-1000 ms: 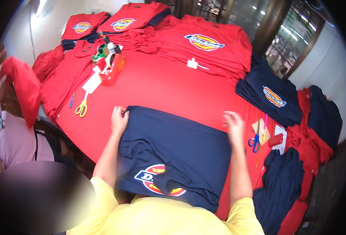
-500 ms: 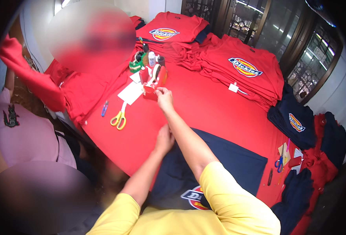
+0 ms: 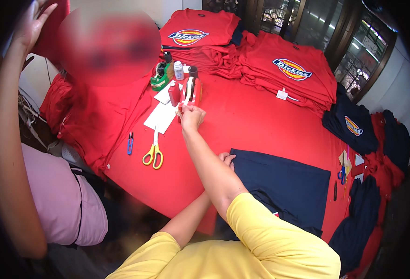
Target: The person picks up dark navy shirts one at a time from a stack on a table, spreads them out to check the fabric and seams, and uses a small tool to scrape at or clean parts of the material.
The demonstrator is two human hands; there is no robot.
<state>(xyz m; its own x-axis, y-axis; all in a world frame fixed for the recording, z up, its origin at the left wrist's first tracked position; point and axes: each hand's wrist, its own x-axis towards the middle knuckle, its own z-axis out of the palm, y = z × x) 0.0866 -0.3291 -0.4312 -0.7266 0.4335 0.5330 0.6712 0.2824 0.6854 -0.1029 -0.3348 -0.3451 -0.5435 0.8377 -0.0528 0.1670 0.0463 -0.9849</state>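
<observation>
My right hand [image 3: 192, 118] is pinched at the front of a red tape dispenser [image 3: 197, 93], where a pale strip of tape [image 3: 189, 96] runs down from the roll to my fingers. Beneath my right forearm crosses my left arm. My left hand [image 3: 227, 159] rests at the upper left corner of a navy shirt [image 3: 279, 179] spread in front of me, its visible fingers stretched out and the rest hidden by the forearm. Yellow-handled scissors [image 3: 153, 156] lie left of my right hand, their blades on a white sheet [image 3: 160, 118].
Blue thread snips [image 3: 130, 143] lie at the left. Behind the dispenser are small bottles [image 3: 179, 70] and a green dispenser [image 3: 160, 76]. Stacked red shirts [image 3: 288, 69] and folded navy shirts [image 3: 351, 123] line the far and right sides. A co-worker in pink [image 3: 58, 195] raises an arm.
My left hand has moved right, under my right forearm, onto the navy shirt's corner. The shirt's lower part is bunched over. My right hand stays at the tape dispenser. The co-worker's arm has risen.
</observation>
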